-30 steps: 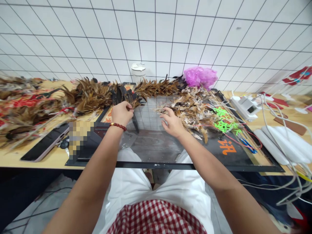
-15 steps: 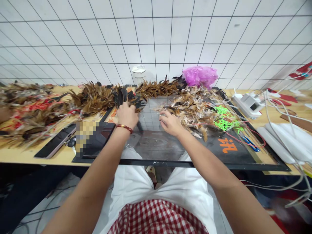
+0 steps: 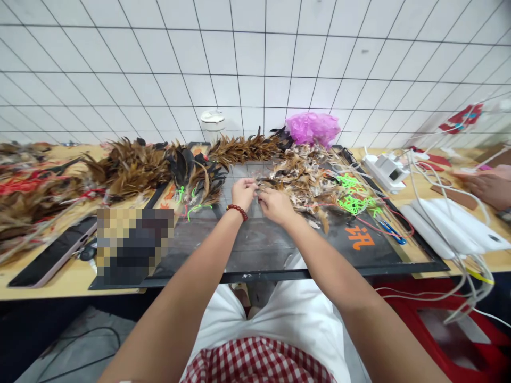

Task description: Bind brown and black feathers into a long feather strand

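My left hand (image 3: 242, 192), with a red bead bracelet at the wrist, and my right hand (image 3: 276, 205) meet over the black cutting mat (image 3: 279, 247). Both have their fingers pinched together at the edge of a loose pile of brown and white feathers (image 3: 307, 178). What the fingertips hold is too small to name. A bound feather bundle with dark tips and green string (image 3: 195, 183) lies just left of my left hand. A long string of brown feathers (image 3: 243, 149) runs along the back of the mat.
More feather bundles (image 3: 40, 186) cover the table's left side, near a phone (image 3: 48, 258). Green cord (image 3: 353, 194), blue scissors (image 3: 391, 233), a pink bag (image 3: 307, 127), a white cup (image 3: 211, 121), a power strip (image 3: 385, 170) and cables lie right. Another person's hand (image 3: 485, 186) rests at far right.
My left hand has let go of the dark-tipped feather bundle and moved right to meet my right hand at the loose feather pile. The camera has shifted slightly right.
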### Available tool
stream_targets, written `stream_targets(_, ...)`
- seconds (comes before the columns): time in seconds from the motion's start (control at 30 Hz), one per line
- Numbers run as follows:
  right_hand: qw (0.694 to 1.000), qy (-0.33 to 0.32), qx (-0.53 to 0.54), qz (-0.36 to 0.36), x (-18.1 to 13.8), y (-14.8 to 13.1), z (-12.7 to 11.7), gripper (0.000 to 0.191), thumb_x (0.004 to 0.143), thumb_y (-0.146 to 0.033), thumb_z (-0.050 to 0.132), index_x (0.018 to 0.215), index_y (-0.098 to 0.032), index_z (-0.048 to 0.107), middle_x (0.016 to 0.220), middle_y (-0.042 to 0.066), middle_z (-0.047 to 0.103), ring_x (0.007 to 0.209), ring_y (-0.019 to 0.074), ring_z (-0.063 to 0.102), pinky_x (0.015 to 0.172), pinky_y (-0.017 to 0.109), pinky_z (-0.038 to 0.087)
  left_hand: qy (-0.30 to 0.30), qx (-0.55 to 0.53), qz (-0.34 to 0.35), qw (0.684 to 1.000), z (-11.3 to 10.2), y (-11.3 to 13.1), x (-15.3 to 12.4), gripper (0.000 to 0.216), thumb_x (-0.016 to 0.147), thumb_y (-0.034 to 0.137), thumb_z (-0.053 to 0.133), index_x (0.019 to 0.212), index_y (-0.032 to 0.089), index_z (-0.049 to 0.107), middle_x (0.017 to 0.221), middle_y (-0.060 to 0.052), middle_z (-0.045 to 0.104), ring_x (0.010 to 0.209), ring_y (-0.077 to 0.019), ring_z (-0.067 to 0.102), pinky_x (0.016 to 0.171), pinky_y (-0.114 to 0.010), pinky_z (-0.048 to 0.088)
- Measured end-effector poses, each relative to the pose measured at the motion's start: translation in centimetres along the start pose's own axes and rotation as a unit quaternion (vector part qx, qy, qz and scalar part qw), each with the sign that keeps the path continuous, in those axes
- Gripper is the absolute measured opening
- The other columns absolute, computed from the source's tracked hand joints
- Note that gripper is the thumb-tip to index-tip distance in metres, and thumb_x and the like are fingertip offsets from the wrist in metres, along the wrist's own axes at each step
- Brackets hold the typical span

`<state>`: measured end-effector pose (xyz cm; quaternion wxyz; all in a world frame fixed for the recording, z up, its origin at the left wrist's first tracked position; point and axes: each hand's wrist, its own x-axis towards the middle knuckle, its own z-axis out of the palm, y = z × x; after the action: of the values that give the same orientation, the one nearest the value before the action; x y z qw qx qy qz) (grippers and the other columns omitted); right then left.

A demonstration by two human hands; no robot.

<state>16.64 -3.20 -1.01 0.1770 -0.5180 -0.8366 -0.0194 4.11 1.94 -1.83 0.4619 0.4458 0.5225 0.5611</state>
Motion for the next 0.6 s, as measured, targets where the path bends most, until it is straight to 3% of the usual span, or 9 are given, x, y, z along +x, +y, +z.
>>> stream_targets(0.1, 0.997, 0.010, 0.000, 0.080, 0.2, 1.1, 0.0, 0.027, 0.093, -0.023, 0.045, 0.104, -0.020, 0.069, 0.104, 0.012, 0.068, 0.093, 0.0228, 0.064, 0.077, 0.031, 0.048, -0.036, -0.012, -0.019, 0.999, -0.9, 0.4, -0.5, 0.020, 0.067, 0.008, 0.063, 0.084, 0.015, 0.056, 0.065, 0.002, 0.062, 0.042, -0.0066, 0.050, 0.039, -0.019, 0.033)
stream_targets(0.27, 0.984, 0.014, 0.010, 0.180, 0.4, 3.0, -0.8, 0.028, 0.094, -0.022, 0.043, 0.107, -0.020, 0.067, 0.107, 0.010, 0.068, 0.098, 0.0218, 0.063, 0.082, 0.030, 0.046, -0.012, -0.060, -0.025, 0.998, -1.3, 0.8, -0.9, 0.018, 0.072, 0.007, 0.059, 0.088, 0.014, 0.055, 0.067, 0.000, 0.064, 0.041, -0.0067, 0.051, 0.038, -0.018, 0.034)
stream_targets(0.43, 0.994, -0.001, -0.030, 0.107, 2.3, 2.0, -1.9, 0.030, 0.094, -0.022, 0.041, 0.111, -0.021, 0.067, 0.112, 0.010, 0.067, 0.106, 0.0239, 0.059, 0.089, 0.032, 0.044, 0.064, -0.157, -0.030, 0.985, -1.6, 1.0, 0.0, 0.019, 0.072, 0.006, 0.054, 0.089, 0.014, 0.051, 0.064, 0.002, 0.061, 0.038, -0.0050, 0.045, 0.037, -0.017, 0.026)
stream_targets(0.5, 0.996, -0.024, -0.068, 0.059, 3.8, 0.9, -1.9, 0.037, 0.093, -0.017, 0.040, 0.122, -0.021, 0.063, 0.125, 0.012, 0.062, 0.111, 0.0256, 0.056, 0.091, 0.035, 0.043, 0.096, -0.189, -0.023, 0.977, -1.9, 1.0, 0.4, 0.019, 0.072, 0.006, 0.053, 0.088, 0.014, 0.050, 0.064, 0.003, 0.060, 0.038, -0.0044, 0.043, 0.037, -0.018, 0.023)
stream_targets(0.6, 0.992, -0.064, -0.109, -0.008, 6.2, -0.8, -1.3, 0.049, 0.091, -0.016, 0.041, 0.139, -0.022, 0.048, 0.149, 0.012, 0.043, 0.126, 0.0287, 0.048, 0.098, 0.041, 0.040, 0.117, -0.216, -0.015, 0.969, -2.2, 1.0, 0.6, 0.020, 0.070, 0.006, 0.052, 0.088, 0.014, 0.050, 0.064, 0.003, 0.059, 0.039, -0.0042, 0.043, 0.038, -0.018, 0.022)
